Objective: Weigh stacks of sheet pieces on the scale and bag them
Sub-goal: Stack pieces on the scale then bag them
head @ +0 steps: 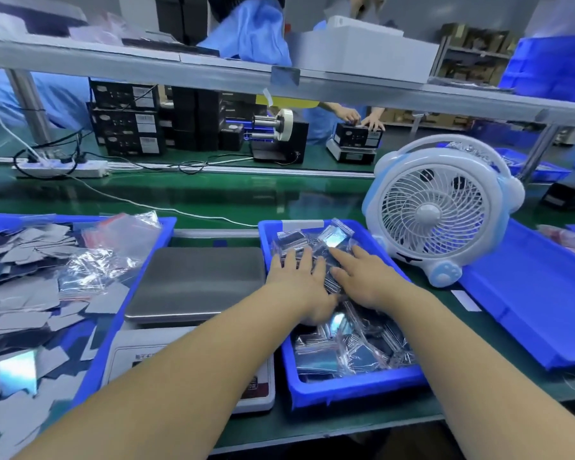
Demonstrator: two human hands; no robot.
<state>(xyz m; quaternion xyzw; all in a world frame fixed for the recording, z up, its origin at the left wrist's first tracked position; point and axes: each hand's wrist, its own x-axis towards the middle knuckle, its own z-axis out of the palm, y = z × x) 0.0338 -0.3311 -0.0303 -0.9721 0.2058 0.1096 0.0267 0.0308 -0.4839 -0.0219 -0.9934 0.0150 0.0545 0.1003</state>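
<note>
Fingers (pixel 292 260) of the left hand (pixel 296 280) straight and spread, pressed flat on the heap of small clear plastic bags filled with dark glossy sheet pieces (pixel 342 330). Fingers of the right hand (pixel 365 280) likewise extended, only loosely bent, index reaching farthest, resting on the same heap just beside the left hand; nothing pinched or lifted by either. Bags crumpled, reflective, piled unevenly inside the blue rectangular plastic bin (pixel 352 388), some near its far wall, most toward the near wall, rising close to rim height.

Immediately left of that bin, touching or nearly so: white electronic scale with a bare grey steel platform (pixel 196 283). Left of the scale, a second blue tray (pixel 136 277) strewn with loose grey sheet pieces (pixel 24 310) and empty clear zip bags (pixel 110 257). Right of the bin, a white-and-blue round desk fan (pixel 442 210) standing close by its far right corner, then a shallow blue tray (pixel 528 310). Beyond the bin, open green bench surface (pixel 213 197) crossed by a white cable.
</note>
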